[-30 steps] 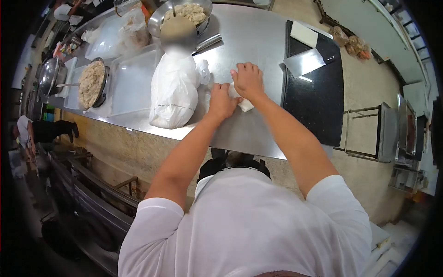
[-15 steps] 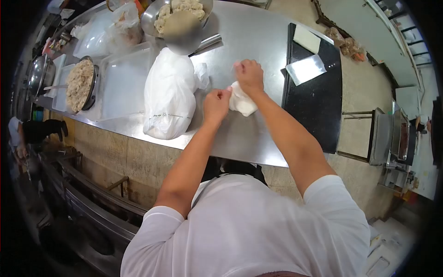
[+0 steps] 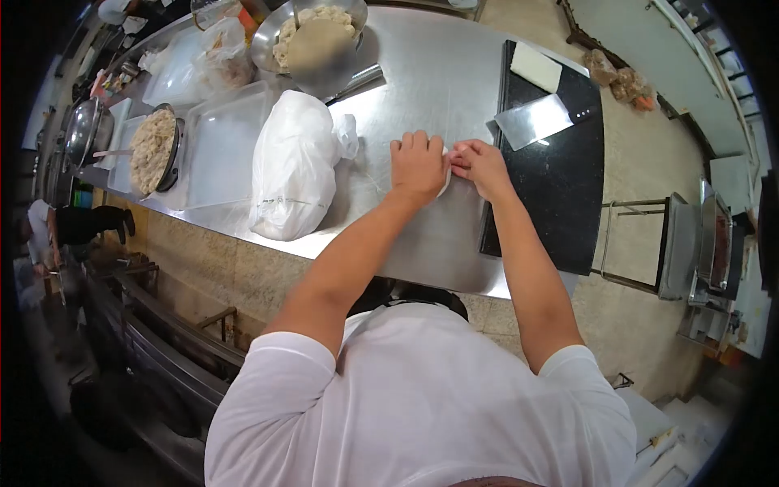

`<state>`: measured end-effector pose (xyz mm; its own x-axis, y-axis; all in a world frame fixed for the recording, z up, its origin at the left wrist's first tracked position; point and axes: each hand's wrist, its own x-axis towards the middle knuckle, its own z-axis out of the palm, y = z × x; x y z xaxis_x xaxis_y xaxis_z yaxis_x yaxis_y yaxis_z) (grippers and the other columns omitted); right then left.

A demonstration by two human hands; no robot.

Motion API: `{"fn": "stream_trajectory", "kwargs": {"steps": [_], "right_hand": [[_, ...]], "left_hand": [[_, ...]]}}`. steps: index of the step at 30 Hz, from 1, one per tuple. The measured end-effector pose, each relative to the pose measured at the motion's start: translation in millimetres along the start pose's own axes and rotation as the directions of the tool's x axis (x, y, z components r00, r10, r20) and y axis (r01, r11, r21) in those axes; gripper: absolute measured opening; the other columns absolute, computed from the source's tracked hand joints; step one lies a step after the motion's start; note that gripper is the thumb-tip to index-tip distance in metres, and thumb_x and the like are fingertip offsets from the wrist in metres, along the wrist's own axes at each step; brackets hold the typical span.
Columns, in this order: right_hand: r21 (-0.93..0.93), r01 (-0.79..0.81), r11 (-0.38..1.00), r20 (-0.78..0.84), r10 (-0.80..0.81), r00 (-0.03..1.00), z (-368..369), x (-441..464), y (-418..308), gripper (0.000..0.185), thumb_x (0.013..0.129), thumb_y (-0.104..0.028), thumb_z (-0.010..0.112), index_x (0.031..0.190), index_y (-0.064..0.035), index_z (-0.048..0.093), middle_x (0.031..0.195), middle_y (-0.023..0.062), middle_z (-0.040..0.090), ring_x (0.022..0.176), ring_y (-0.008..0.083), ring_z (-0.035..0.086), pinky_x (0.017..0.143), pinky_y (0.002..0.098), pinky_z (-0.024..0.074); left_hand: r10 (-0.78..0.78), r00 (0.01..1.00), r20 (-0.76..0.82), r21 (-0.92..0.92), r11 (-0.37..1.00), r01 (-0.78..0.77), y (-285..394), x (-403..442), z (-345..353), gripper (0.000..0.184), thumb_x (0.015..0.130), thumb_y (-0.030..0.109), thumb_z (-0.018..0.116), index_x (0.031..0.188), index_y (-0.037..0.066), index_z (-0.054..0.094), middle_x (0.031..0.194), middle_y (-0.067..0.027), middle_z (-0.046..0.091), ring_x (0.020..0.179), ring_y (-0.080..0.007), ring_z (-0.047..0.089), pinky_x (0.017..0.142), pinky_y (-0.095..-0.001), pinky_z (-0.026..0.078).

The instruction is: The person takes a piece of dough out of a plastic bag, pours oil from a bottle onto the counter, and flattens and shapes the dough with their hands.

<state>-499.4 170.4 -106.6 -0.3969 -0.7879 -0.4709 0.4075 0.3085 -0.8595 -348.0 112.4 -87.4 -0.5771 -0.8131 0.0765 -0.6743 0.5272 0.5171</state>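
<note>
A soft white lump that looks like dough [image 3: 445,183] is on the steel table, mostly hidden by my hands. My left hand [image 3: 419,168] covers it from the left, fingers curled over it. On its right edge, my right hand [image 3: 481,167] pinches with thumb and fingertips together. Left of my hands lies a full white plastic bag [image 3: 294,170], its twisted end turned toward my left hand. To the right, a cleaver [image 3: 535,122] rests flat on a black board [image 3: 556,207], below a folded white cloth or slab [image 3: 535,67].
The steel table [image 3: 422,49] carries a metal bowl of pale filling [image 3: 329,18] with a round, blurred thing before it. A clear plastic tub [image 3: 227,146] and another bowl of filling [image 3: 152,152] stand at left. Another person [image 3: 77,223] is at far left.
My left hand has moved right and up onto the white lump. My right hand has shifted to its right side and lower. The lump is now largely covered.
</note>
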Motion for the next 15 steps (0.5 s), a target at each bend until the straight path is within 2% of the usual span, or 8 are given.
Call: {"fn": "stream_trajectory", "kwargs": {"steps": [2, 3, 5, 6, 8, 11, 14, 15], "right_hand": [[-0.045, 0.006, 0.999, -0.029, -0.008, 1.0, -15, 9, 5, 0.017, 0.098, -0.015, 0.063, 0.107, -0.0008, 0.064, 0.091, 0.0056, 0.065, 0.072, 0.0141, 0.063, 0.067, 0.028, 0.0549], [-0.084, 0.014, 0.996, -0.098, -0.022, 0.995, -11, 2, -4, 0.016, 0.099, -0.018, 0.063, 0.103, -0.0021, 0.064, 0.09, 0.0033, 0.063, 0.074, 0.0114, 0.061, 0.067, 0.0256, 0.0536], [-0.058, 0.087, 0.995, -0.149, -0.095, 0.984, -8, 1, -10, 0.017, 0.1, -0.017, 0.061, 0.103, -0.0013, 0.064, 0.09, 0.0039, 0.064, 0.076, 0.0112, 0.061, 0.067, 0.0254, 0.0537], [-0.038, 0.167, 0.985, -0.211, -0.171, 0.962, -6, -1, -10, 0.017, 0.1, -0.017, 0.06, 0.102, -0.0006, 0.065, 0.091, 0.0046, 0.064, 0.077, 0.0109, 0.062, 0.067, 0.0251, 0.0537], [-0.004, 0.169, 0.986, -0.224, -0.166, 0.96, -5, -2, -10, 0.017, 0.1, -0.019, 0.062, 0.102, -0.0019, 0.065, 0.091, 0.0032, 0.064, 0.076, 0.0097, 0.061, 0.066, 0.0245, 0.053], [0.031, 0.231, 0.972, -0.197, -0.221, 0.955, -1, -8, -7, 0.018, 0.1, -0.02, 0.063, 0.103, -0.0018, 0.065, 0.092, 0.0028, 0.064, 0.076, 0.0092, 0.06, 0.068, 0.0244, 0.0528], [-0.048, 0.305, 0.951, -0.192, -0.309, 0.932, 3, -12, -5, 0.018, 0.099, -0.018, 0.063, 0.105, -0.001, 0.065, 0.092, 0.0035, 0.066, 0.077, 0.0097, 0.061, 0.07, 0.0255, 0.0531], [-0.195, 0.38, 0.904, -0.181, -0.414, 0.892, 3, -7, -4, 0.019, 0.1, -0.018, 0.061, 0.105, -0.0003, 0.066, 0.091, 0.0041, 0.066, 0.078, 0.0105, 0.061, 0.072, 0.0261, 0.0528]], "left_hand": [[0.284, 0.953, -0.109, 0.328, 0.915, -0.235, 4, -1, 10, 0.062, 0.097, 0.055, 0.053, 0.134, 0.006, 0.057, 0.147, -0.024, 0.047, 0.14, -0.0444, 0.038, 0.113, -0.0586, 0.029], [0.278, 0.956, -0.094, 0.33, 0.915, -0.233, 4, -1, 12, 0.062, 0.097, 0.055, 0.053, 0.134, 0.006, 0.057, 0.147, -0.024, 0.047, 0.14, -0.0444, 0.038, 0.113, -0.0586, 0.029], [0.301, 0.945, 0.13, 0.34, 0.881, -0.327, 6, 8, 10, 0.09, 0.092, 0.071, 0.047, 0.155, 0.008, 0.034, 0.161, -0.023, 0.028, 0.152, -0.0436, 0.017, 0.12, -0.0631, 0.007], [0.294, 0.944, 0.15, 0.345, 0.879, -0.328, 7, 8, 8, 0.09, 0.092, 0.071, 0.047, 0.155, 0.008, 0.034, 0.161, -0.023, 0.028, 0.152, -0.0436, 0.017, 0.12, -0.0631, 0.007], [0.294, 0.939, 0.179, 0.322, 0.884, -0.338, 9, 14, 5, 0.1, 0.088, 0.078, 0.047, 0.157, 0.007, 0.033, 0.159, -0.0241, 0.033, 0.151, -0.043, 0.021, 0.121, -0.0622, 0.01], [0.274, 0.928, 0.252, 0.314, 0.884, -0.346, 6, 28, 6, 0.099, 0.088, 0.077, 0.047, 0.156, 0.007, 0.033, 0.158, -0.0239, 0.033, 0.151, -0.0426, 0.021, 0.12, -0.062, 0.011], [0.257, 0.929, 0.264, 0.303, 0.893, -0.333, 1, 34, 12, 0.098, 0.088, 0.076, 0.049, 0.156, 0.007, 0.034, 0.158, -0.0239, 0.034, 0.151, -0.0415, 0.022, 0.121, -0.0614, 0.012], [0.269, 0.93, 0.249, 0.302, 0.891, -0.339, 3, 32, 12, 0.098, 0.088, 0.076, 0.049, 0.156, 0.007, 0.034, 0.158, -0.0239, 0.034, 0.151, -0.0415, 0.022, 0.121, -0.0614, 0.012]]}}
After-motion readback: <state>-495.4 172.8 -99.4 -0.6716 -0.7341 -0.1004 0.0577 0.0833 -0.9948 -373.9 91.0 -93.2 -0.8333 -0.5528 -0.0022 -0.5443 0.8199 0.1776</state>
